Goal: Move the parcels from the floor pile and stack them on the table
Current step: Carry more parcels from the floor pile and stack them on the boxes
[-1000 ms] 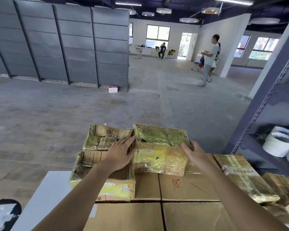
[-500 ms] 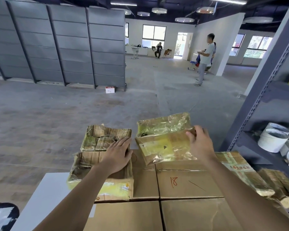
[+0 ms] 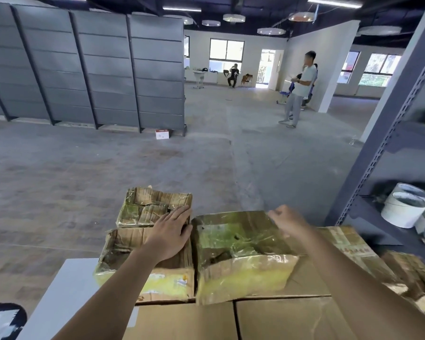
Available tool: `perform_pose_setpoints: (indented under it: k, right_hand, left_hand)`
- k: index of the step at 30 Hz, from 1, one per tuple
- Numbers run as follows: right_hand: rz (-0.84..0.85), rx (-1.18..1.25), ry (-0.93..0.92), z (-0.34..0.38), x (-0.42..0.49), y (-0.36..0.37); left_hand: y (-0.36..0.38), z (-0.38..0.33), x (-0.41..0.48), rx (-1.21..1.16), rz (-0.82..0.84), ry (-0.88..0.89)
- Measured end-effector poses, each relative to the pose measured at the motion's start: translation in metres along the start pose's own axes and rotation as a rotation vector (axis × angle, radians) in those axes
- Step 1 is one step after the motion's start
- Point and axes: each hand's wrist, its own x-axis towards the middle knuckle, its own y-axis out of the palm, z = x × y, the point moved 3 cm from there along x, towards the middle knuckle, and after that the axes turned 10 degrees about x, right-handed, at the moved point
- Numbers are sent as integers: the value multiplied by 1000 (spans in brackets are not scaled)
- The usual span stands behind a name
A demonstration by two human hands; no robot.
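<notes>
A yellow-taped cardboard parcel (image 3: 236,253) lies flat on the large brown boxes (image 3: 187,320) that cover the white table (image 3: 66,290). My right hand (image 3: 288,223) is at its far right corner, blurred, fingers curled; I cannot tell whether it grips. Directly left of it sits a torn parcel (image 3: 165,283). My left hand (image 3: 169,236) lies flat on top of that parcel, fingers apart, fingertips touching another crumpled parcel (image 3: 147,207) behind it.
More taped parcels (image 3: 349,246) lie to the right on the boxes. A grey shelf rack (image 3: 378,153) with white buckets (image 3: 402,212) stands at the right. A person (image 3: 302,89) stands far off on the concrete floor, and grey lockers (image 3: 108,69) line the left.
My right hand has brought the taped parcel down from a tilted, lifted pose and laid it flat beside the torn parcel. My left hand has stayed pressed on the torn parcel.
</notes>
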Motion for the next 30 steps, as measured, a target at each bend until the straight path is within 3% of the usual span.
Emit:
perform_pose_setpoints:
  k: [4, 14, 19, 24, 30]
  right_hand:
    - [156, 113, 95, -29, -5, 26]
    - [-123, 31, 145, -28, 19, 14]
    - [-16, 41, 54, -13, 32, 34]
    - [131, 80, 82, -18, 35, 44]
    - [83, 65, 33, -16, 28, 44]
  left_hand:
    - [1, 1, -2, 2, 4, 1]
    - [0, 0, -4, -6, -34, 7]
    - [2, 1, -1, 13, 6, 8]
    - [6, 2, 1, 32, 41, 11]
    - [0, 3, -1, -72, 5, -29]
